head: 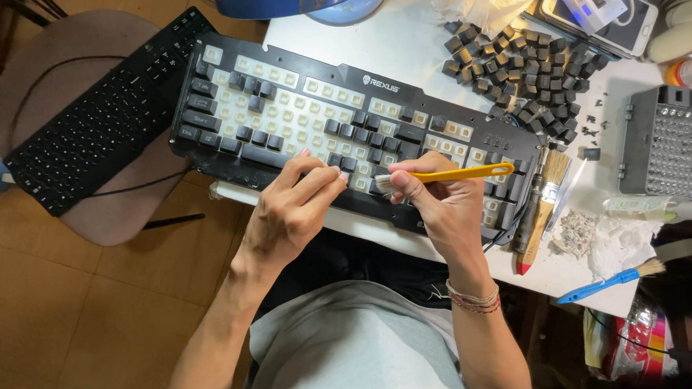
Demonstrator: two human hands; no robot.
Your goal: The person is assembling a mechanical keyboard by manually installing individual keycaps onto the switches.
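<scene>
A white surface (409, 49) carried the things. Across it, hanging partly over its near edge, lay a black keyboard (342, 127) with most keycaps off, its pale switch plate bare. Beyond it sat a heap of loose black keycaps (525, 71), touching one another, with small dark bits scattered just beside them. A wooden-handled paintbrush (542, 204) lay near the keyboard's right end, and a crumpled white tissue (613, 244) with grey dust lay just beside the brush. A blue-handled brush (611, 281) rested near the surface's near edge. A grey bit-holder case (667, 150) sat at the right. A second black keyboard (101, 116) lay on a chair seat (78, 51), well apart.
</scene>
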